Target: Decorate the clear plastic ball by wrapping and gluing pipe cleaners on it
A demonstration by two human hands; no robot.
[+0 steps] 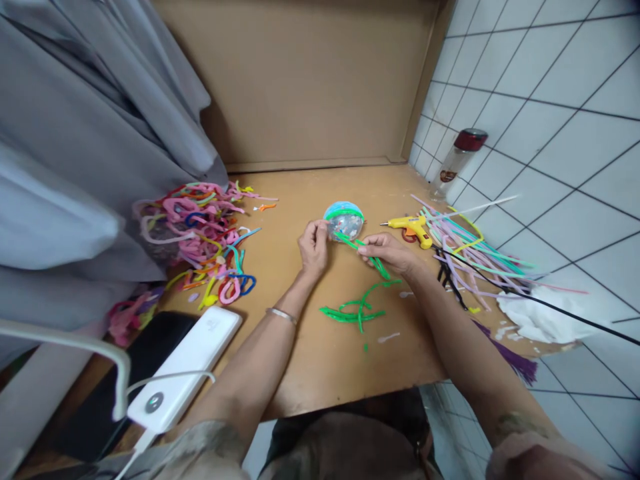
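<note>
Clearly gripping a ball [344,223] at its left edge with the left hand [314,248], with thumb and fingers brought together against it. Coloured light blue on top, see-through and speckled below, and banded in bright green between; held just above the table [313,363] or resting on it, cannot tell which. Pinching green strips [381,269] between the thumb and fingertips of the right hand [385,250], just right of the ball and nearer the body. Overlapping the ball's lower front with the strips' upper end; cannot tell from this angle about any join there. Wearing a silver bangle [281,315] on the left wrist.

Scattered on the near side of the ball, more loose green pieces [351,317]. Lying to the right of the ball, with nozzle towards it, a yellow glue gun [424,233]; farther right, a spread of long pale strips [470,250] and crumpled white tissue [543,313]. Standing beyond the ball to the right, a clear bottle [451,170] with a dark red lid. Heaped well left of the ball, a tangle of mostly pink strips [195,227]; nearer than that, a white power bank [187,367].
</note>
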